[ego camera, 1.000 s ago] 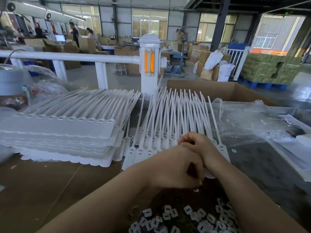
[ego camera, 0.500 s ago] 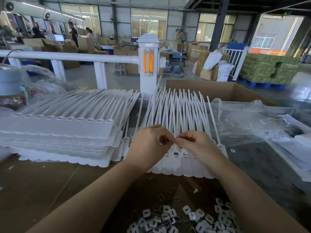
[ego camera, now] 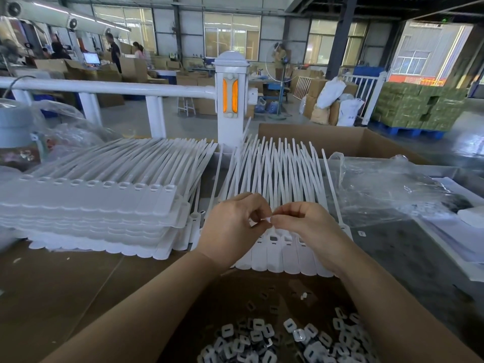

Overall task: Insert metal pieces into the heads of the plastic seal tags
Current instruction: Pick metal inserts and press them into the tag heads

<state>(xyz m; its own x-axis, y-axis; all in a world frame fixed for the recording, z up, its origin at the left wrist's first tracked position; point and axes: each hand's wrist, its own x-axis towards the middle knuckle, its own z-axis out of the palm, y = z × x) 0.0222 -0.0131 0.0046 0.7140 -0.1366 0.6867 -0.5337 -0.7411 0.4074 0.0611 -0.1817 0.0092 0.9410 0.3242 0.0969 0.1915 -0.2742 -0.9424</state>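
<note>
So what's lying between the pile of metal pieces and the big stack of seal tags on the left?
Bare brown cardboard, in the head view.

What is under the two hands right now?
Under the left hand and right hand lies a row of white seal tags, some heads showing dark slots. The fingertips pinch a small pale piece. The heads directly beneath the hands are covered.

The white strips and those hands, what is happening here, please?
A person is fitting metal pieces into plastic seal tags. Both hands, left and right, meet fingertip to fingertip over the tags fanned out on the table, pinching something small and white. Loose pieces lie in a pile near the person. A stack of tags sits to the left.
</note>
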